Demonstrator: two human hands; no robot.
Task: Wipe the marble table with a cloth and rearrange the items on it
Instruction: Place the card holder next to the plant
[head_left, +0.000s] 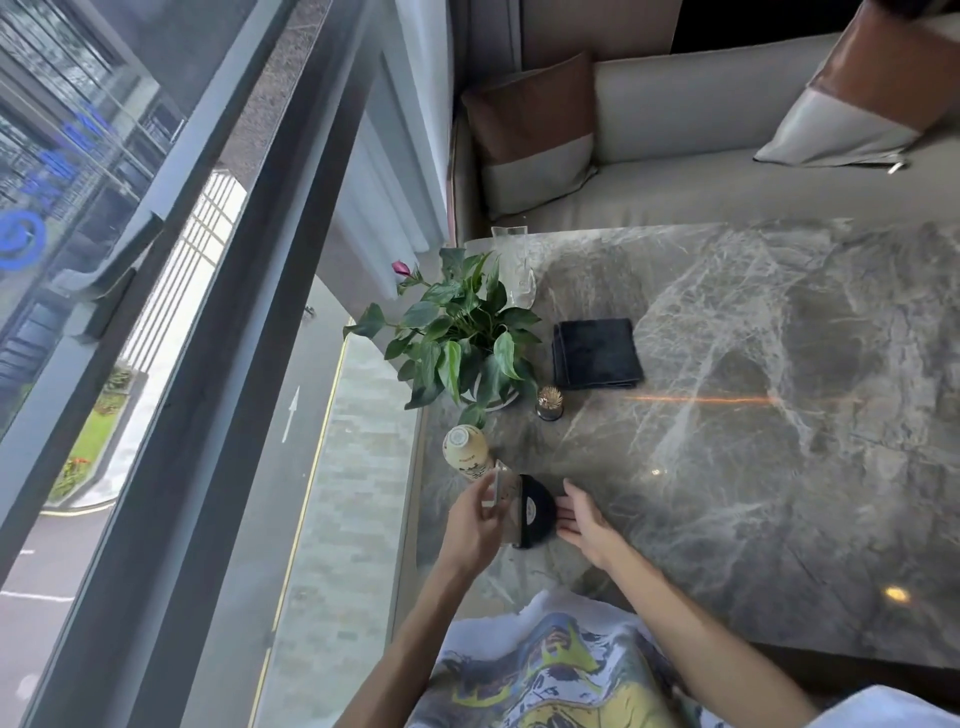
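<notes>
A folded dark cloth (596, 353) lies on the grey marble table (753, 415), right of a potted green plant (460, 338). At the table's near left edge stands a clear acrylic sign holder with a black rounded base (535, 512). My left hand (475, 519) grips the holder's clear panel from the left. My right hand (582, 517) rests flat against the black base on its right side, fingers spread. A cream-coloured bottle (464, 452) stands just behind my left hand. A small toothpick holder (549, 402) sits in front of the cloth.
A clear glass vase (514, 265) stands at the table's far left corner behind the plant. A beige sofa (701, 156) with brown-and-white cushions runs along the far side. A large window (156, 312) borders the table's left edge.
</notes>
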